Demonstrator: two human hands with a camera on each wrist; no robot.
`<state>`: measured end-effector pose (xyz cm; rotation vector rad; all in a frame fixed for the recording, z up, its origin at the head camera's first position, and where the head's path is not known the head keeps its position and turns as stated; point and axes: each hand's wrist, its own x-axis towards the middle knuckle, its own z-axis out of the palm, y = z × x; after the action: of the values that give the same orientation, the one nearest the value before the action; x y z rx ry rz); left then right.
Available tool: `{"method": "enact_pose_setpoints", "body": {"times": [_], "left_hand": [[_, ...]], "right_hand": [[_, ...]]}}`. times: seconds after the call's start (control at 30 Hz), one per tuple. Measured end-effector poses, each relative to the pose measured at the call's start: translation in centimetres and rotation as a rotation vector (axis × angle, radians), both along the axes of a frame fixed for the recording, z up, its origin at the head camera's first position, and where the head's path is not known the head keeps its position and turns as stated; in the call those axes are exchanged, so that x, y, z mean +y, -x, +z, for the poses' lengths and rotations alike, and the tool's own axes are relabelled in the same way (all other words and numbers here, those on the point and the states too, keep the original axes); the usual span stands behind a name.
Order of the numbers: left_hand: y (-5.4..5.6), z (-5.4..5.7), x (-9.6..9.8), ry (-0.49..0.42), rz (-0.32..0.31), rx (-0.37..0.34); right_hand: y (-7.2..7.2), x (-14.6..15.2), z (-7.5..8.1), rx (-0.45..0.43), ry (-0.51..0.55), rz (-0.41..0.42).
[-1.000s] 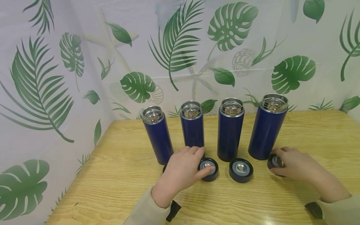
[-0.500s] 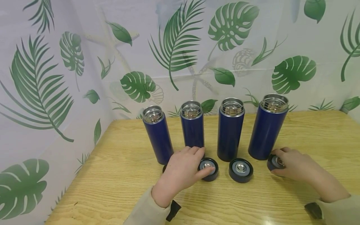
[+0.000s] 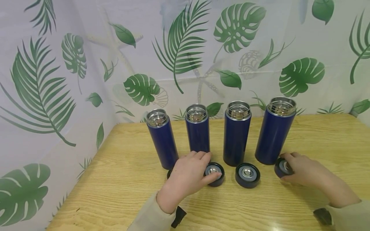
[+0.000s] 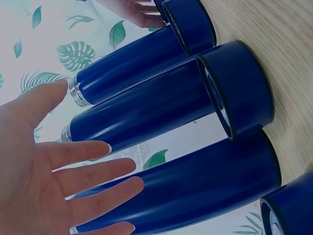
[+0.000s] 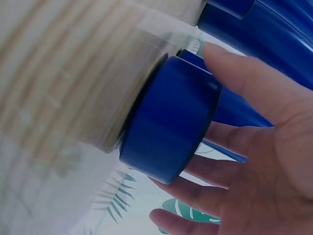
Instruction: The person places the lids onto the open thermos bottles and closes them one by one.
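Several dark blue thermos bottles, including the far-left one (image 3: 163, 144) and the far-right one (image 3: 273, 138), stand uncapped in a row. Their round lids lie in front, grey inner side up. My left hand (image 3: 188, 175) is over the left pair, its thumb across one lid (image 3: 213, 169) and its palm mostly hiding another (image 3: 169, 173). Straight, spread fingers show on it in the left wrist view. At the rightmost lid (image 5: 171, 117), my right hand (image 5: 249, 161) has its thumb right at the rim, with relaxed fingers spread behind the lid.
A third lid (image 3: 247, 175) lies between the hands. The wooden table (image 3: 121, 192) runs back to a white leaf-print backdrop (image 3: 110, 80). Black straps show by both sleeves.
My right hand has shifted slightly right and its thumb has drawn back, so more of the rightmost lid shows. The left hand stays almost still; bottles stay in place.
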<state>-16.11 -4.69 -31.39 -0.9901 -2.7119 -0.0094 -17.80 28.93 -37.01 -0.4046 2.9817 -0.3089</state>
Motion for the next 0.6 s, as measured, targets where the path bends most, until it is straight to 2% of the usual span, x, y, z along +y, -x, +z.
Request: {"method": "enact_pose_setpoints", "body": {"times": [0.4,0.6], "left_hand": [[-0.02,-0.06,0.18,-0.017,-0.014,0.024],[0.24,-0.08,0.36,-0.041,-0.018,0.003]], "right_hand": [[0.18,-0.03,0.05,-0.028,-0.007,-0.003],[0.22,0.05,-0.01,-0.034,0.0,-0.003]]}}
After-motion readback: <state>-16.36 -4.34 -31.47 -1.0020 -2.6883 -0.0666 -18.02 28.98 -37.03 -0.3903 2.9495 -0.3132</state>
